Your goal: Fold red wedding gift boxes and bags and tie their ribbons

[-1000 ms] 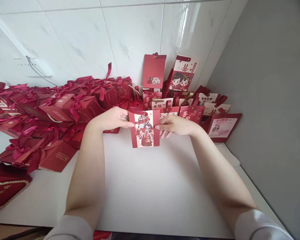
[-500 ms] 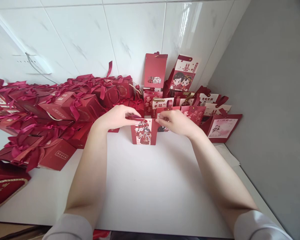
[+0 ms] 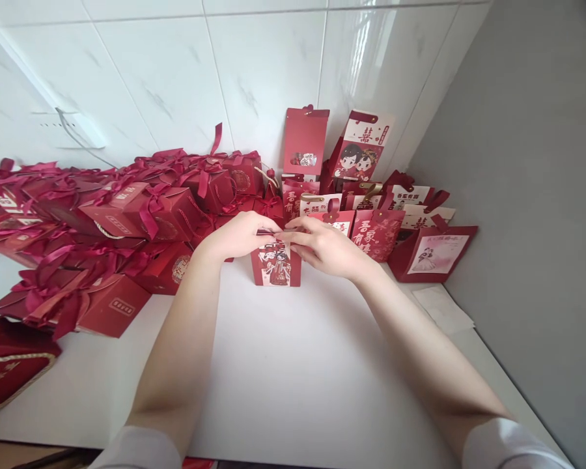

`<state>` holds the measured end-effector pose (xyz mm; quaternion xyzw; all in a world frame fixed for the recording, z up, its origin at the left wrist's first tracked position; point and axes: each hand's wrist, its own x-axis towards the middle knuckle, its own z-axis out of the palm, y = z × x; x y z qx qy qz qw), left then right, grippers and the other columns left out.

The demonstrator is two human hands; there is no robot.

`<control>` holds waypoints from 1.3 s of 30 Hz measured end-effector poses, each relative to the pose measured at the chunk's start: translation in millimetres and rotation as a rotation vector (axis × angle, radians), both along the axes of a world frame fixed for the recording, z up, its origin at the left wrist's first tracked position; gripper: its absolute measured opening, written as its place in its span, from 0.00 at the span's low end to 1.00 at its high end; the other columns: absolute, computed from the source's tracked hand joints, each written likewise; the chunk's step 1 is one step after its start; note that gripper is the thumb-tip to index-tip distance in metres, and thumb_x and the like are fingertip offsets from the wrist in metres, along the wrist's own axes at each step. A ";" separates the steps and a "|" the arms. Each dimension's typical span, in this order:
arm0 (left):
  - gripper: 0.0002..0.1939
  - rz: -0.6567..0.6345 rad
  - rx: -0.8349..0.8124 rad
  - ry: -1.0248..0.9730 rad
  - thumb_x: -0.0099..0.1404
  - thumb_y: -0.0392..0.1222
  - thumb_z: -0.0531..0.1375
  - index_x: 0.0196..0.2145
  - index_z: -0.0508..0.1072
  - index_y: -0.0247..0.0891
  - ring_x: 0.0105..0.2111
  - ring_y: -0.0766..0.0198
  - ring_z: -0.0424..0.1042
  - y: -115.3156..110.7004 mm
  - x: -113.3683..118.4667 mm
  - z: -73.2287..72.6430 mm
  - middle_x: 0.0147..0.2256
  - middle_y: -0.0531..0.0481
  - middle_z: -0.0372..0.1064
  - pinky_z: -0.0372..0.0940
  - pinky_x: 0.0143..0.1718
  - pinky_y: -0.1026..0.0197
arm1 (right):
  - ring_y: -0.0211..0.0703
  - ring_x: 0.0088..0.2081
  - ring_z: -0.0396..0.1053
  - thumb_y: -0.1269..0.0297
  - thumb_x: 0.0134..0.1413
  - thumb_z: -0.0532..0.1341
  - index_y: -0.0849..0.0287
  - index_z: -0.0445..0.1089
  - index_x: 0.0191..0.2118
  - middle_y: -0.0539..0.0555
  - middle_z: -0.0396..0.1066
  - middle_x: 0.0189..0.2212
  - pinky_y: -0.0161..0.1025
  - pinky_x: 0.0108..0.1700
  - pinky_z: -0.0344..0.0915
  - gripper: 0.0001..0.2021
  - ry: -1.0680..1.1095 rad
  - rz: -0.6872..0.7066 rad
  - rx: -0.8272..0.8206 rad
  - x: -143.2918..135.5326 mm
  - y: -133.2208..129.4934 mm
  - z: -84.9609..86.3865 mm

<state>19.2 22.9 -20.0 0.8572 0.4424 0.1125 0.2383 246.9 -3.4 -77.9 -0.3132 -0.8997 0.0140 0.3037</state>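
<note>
A printed red box (image 3: 277,273) stands upright on the white counter (image 3: 273,365), about midway between left and right edges and well back from the front edge. Its front bears a costumed figure; the large character above is partly covered by fingers. The left hand (image 3: 244,234) has its fingers closed on the box's upper left part. The right hand (image 3: 322,246) has bent fingers over the top and right side; whether they grip cannot be told.

Ribboned boxes (image 3: 127,208) are heaped along the counter's left side; their framed labels are too small to read. A corded box (image 3: 17,352) stands toward the front left corner, its gold lettering illegible.

Toward the back right corner, a tall cartoon-couple box (image 3: 355,159) is marked 囍. A patterned box (image 3: 378,228) nearer the front reads 吾家有囍. White papers (image 3: 443,309) lie by the right edge.
</note>
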 end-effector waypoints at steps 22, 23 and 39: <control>0.17 0.010 -0.023 -0.008 0.62 0.43 0.58 0.47 0.80 0.43 0.40 0.57 0.77 -2.7 -0.2 1.7 0.42 0.51 0.79 0.71 0.44 0.60 | 0.47 0.46 0.74 0.68 0.67 0.54 0.46 0.65 0.64 0.55 0.71 0.51 0.43 0.45 0.72 0.22 -0.046 -0.014 -0.050 1.9 -1.6 -0.9; 0.18 0.012 -0.024 -0.006 0.62 0.42 0.58 0.48 0.80 0.43 0.40 0.57 0.77 -2.3 -0.4 1.5 0.42 0.51 0.80 0.71 0.44 0.60 | 0.47 0.46 0.74 0.68 0.67 0.54 0.46 0.65 0.64 0.55 0.72 0.51 0.43 0.46 0.72 0.22 -0.042 -0.009 -0.056 2.3 -1.1 -1.0; 0.18 -0.016 -0.047 -0.016 0.65 0.41 0.56 0.50 0.78 0.44 0.49 0.58 0.74 6.6 -6.6 -4.0 0.51 0.52 0.76 0.67 0.54 0.59 | 0.54 0.53 0.71 0.58 0.69 0.54 0.51 0.67 0.63 0.58 0.62 0.65 0.52 0.51 0.70 0.20 -0.197 -0.035 0.189 11.4 12.4 -14.4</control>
